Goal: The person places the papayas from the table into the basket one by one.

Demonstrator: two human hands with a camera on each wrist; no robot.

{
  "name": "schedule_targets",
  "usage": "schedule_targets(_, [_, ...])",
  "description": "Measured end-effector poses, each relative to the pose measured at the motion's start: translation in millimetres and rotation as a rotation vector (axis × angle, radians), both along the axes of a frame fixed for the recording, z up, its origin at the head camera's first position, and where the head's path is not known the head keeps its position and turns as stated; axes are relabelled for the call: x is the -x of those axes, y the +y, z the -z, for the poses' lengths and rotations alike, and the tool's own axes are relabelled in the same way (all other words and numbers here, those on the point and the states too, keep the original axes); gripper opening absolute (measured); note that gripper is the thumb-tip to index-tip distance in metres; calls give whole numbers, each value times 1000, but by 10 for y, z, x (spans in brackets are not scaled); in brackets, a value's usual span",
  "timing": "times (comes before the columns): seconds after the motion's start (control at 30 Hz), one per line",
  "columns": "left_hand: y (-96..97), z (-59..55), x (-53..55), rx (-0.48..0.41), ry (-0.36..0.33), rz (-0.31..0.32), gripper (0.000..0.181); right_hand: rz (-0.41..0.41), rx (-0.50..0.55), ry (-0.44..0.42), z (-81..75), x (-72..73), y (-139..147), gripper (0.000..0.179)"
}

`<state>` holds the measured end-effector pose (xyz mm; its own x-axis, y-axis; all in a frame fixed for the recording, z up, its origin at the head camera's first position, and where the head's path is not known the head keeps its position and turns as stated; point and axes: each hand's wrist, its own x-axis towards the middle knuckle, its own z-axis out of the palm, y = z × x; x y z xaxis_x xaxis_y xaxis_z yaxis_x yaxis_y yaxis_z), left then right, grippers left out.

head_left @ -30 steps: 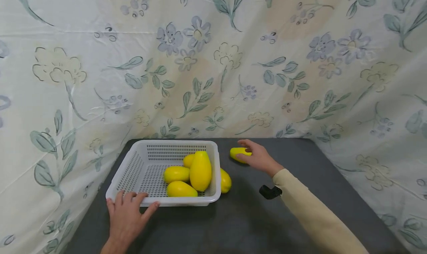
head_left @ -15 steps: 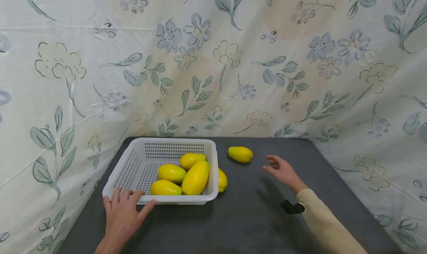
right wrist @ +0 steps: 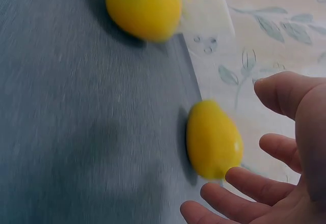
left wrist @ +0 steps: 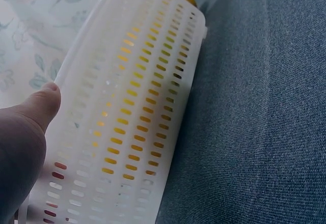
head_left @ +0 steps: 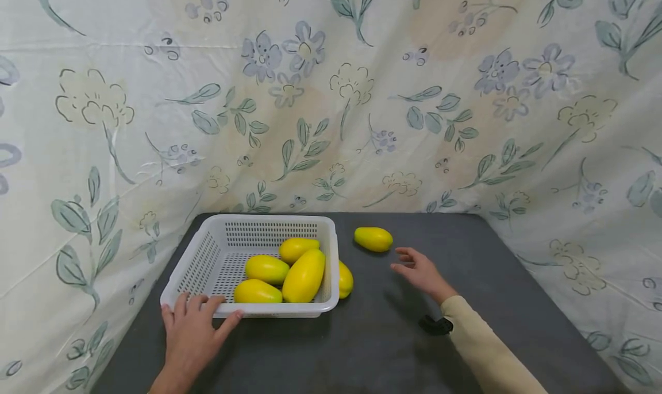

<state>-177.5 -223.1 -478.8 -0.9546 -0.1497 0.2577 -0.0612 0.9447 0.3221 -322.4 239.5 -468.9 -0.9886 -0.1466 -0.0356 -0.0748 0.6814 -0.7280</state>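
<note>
My left hand [head_left: 192, 338] grips the near rim of a white plastic basket [head_left: 253, 310], thumb outside and fingers inside. Through the slots of the basket wall [left wrist: 81, 132] in the left wrist view, yellow shows. Several yellow papayas [head_left: 304, 276] lie inside, bunched toward the right. My right hand [head_left: 421, 274] hovers over the table with relaxed, spread fingers and nothing in them. Just beyond its fingertips a single papaya [head_left: 373, 239] lies on its side at the back; in the right wrist view this papaya [right wrist: 213, 140] appears beyond the fingers.
Another papaya [head_left: 344, 280] rests against the basket's right outer side, partly hidden by it. Everything stands on a dark grey table [head_left: 362, 348]. A floral cloth [head_left: 331, 124] hangs behind the table and along its sides.
My right hand left the back papaya, swung right, then came partway back left. Papayas in the basket shifted left, the large one tilting over. My left hand stayed on the rim.
</note>
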Motion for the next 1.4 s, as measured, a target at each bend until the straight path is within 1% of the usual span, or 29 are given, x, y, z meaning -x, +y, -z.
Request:
schedule_targets(0.1, [2, -6, -11, 2, 16, -2, 62, -14, 15, -3, -16, 34, -158, 64])
schedule_targets(0.23, [11, -18, -8, 4, 19, -3, 62, -33, 42, -10, -32, 59, -379, 65])
schedule_targets(0.4, [6, -17, -8, 4, 24, -5, 60, -70, 65, -21, -44, 55, -657, 59])
schedule_targets(0.47, [3, -9, -4, 8, 30, -7, 60, -97, 62, -15, -45, 58, -765, 56])
schedule_targets(0.63, [-4, 16, 5, 18, 53, -16, 59, -169, 36, -22, 2, 76, -999, 56])
schedule_targets(0.73, [-2, 27, 11, 13, 71, -10, 58, -199, 23, -32, 52, 82, -1097, 56])
schedule_targets(0.83, [-1, 33, 12, 9, 77, -8, 57, -233, 4, -16, 93, 85, -1160, 56])
schedule_targets(0.9, [-4, 31, 6, 8, 69, -10, 58, -247, -11, -3, 119, 82, -1192, 57])
schedule_targets(1.0, [0, 22, -5, 6, 61, -11, 57, -249, -15, 6, 140, 65, -1218, 57])
schedule_targets(1.13, [7, -1, -20, 1, 62, -5, 56, -222, -3, 8, 176, 55, -1237, 59])
schedule_targets(1.4, [22, -15, -16, 9, 47, -14, 58, -178, 46, -24, 221, 49, -1249, 61])
